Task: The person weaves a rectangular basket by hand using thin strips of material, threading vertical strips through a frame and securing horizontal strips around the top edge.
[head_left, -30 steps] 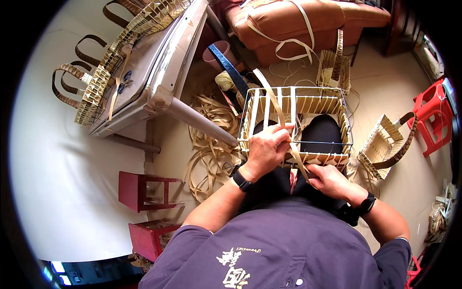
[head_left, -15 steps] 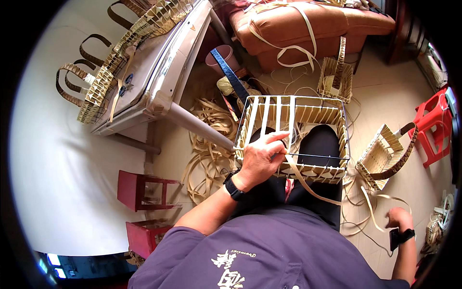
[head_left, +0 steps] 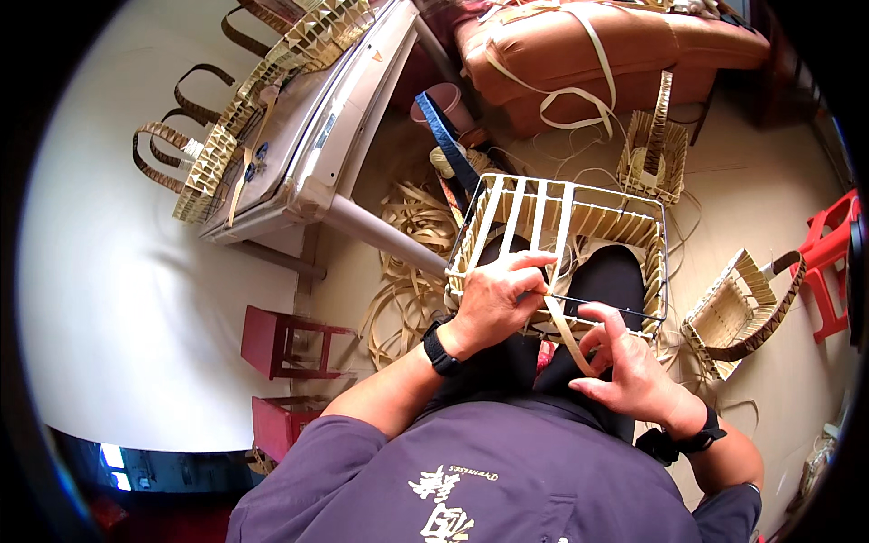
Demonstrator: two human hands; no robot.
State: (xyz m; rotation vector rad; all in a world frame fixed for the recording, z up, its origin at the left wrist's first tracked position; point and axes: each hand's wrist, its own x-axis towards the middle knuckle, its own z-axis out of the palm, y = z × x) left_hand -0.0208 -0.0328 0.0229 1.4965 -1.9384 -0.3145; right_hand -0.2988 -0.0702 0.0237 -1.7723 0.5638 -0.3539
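Observation:
A rectangular basket with a wire frame rests over my lap, its woven walls pale. Several flat pale strips cross the left part of its frame, while the right part shows my dark-clothed legs through it. At the near rim, my left hand pinches a tan flat strip against the wire. The strip's loose length curves down from there to my right hand. Its fingers are curled around the strip, with the index finger raised and the thumb below.
A handled basket lies right of my legs, and another stands beyond. Coiled strips cover floor at left near a table leg. Red stools are at left, a red plastic stool far right, a brown sofa ahead.
My right hand has come in from the far lower right to the strip by the basket's near rim. My left hand stays at the rim. The whole view has shifted slightly.

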